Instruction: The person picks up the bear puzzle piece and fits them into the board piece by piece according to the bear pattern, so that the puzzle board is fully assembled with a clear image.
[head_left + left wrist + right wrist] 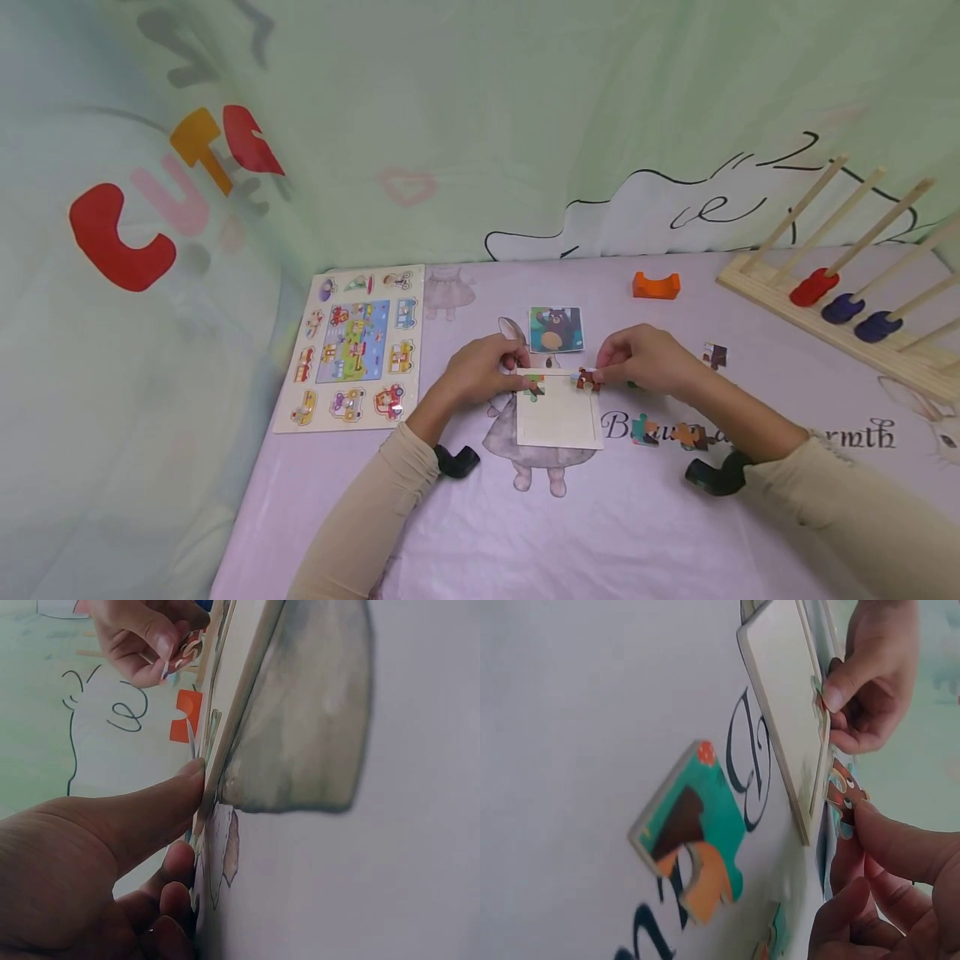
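A pale wooden puzzle tray lies on the table, with a small green and orange puzzle piece in its far left corner. My left hand grips the tray at that corner, its thumb on the edge beside the piece. At the far right corner, my right hand pinches a brown puzzle piece with a bear's face between thumb and fingertips. The piece is held tilted just above the tray's rim. Behind the tray lies a square bear picture card.
Loose puzzle pieces lie to the right, including a teal one, a brown-orange one and a dark one. An orange block stands behind. A vehicle puzzle board is at left, a wooden peg rack with rings at right.
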`<state>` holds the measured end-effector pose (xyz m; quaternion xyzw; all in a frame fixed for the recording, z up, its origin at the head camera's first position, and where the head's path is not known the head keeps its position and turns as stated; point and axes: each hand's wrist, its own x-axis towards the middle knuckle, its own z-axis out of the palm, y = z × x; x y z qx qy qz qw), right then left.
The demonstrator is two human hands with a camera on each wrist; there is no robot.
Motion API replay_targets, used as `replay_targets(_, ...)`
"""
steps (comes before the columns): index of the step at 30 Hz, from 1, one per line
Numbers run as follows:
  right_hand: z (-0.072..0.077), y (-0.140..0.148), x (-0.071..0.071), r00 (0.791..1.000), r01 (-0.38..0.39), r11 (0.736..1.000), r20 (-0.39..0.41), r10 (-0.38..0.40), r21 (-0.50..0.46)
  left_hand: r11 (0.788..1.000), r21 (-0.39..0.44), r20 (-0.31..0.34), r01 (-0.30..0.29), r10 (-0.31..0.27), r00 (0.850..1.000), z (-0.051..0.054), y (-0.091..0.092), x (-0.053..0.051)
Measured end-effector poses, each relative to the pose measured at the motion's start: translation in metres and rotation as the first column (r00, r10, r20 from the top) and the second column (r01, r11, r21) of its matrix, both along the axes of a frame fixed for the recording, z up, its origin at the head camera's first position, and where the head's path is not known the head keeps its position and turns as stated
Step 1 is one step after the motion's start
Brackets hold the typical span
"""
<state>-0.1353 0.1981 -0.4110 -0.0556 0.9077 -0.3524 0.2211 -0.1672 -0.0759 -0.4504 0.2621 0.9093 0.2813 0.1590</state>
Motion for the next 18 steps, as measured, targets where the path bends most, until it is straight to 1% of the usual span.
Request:
replay_targets(10, -0.007, -0.017, 0.002, 0.999, -0.036, 0.999, -0.007, 0.035, -0.026, 1.000, -0.005, 0.002, -0.001, 0.001, 1.000, -0.003, 0.000, -0.002)
replay_targets(18, -0.011, -0.027, 0.000, 0.999, -0.048, 0.999, -0.013, 0.048, -0.023, 1.000, -0.003, -0.016, 0.013, -0.013, 1.000, -0.002, 0.000, -0.002)
